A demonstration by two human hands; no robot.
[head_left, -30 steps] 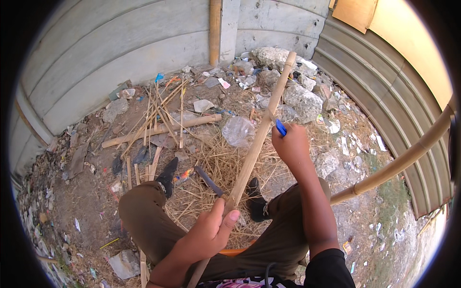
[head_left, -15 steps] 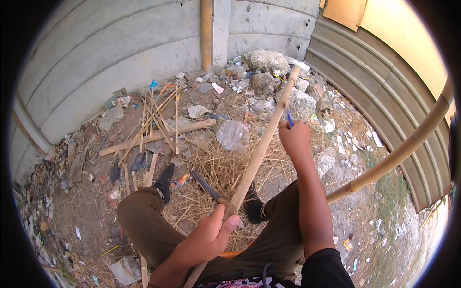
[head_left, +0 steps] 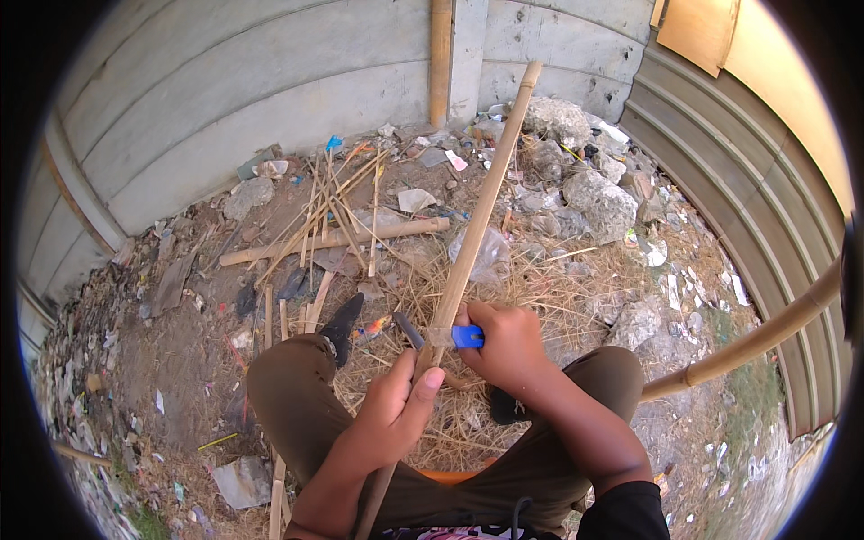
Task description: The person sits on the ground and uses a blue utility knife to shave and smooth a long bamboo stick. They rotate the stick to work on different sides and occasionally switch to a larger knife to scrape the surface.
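- Bamboo strip (head_left: 481,216), head view: slants up from between your knees (head_left: 292,382), far end over the rubble (head_left: 600,205).
- Your left hand (head_left: 387,418) grips its lower part, thumb on top, likely to steady it.
- Your right hand (head_left: 504,346) closes round a blue-handled cutter (head_left: 467,337), held against the strip's right edge, just beyond the left thumb.
- Dark blade (head_left: 409,329) passes behind; can't tell if held.
- Room: knees bound both sides; thick bamboo pole (head_left: 747,344) limits the right.

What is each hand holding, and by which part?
The left hand grips the bamboo pole along its lower stretch, nearer the body; the right hand holds the blue-handled knife by its handle.
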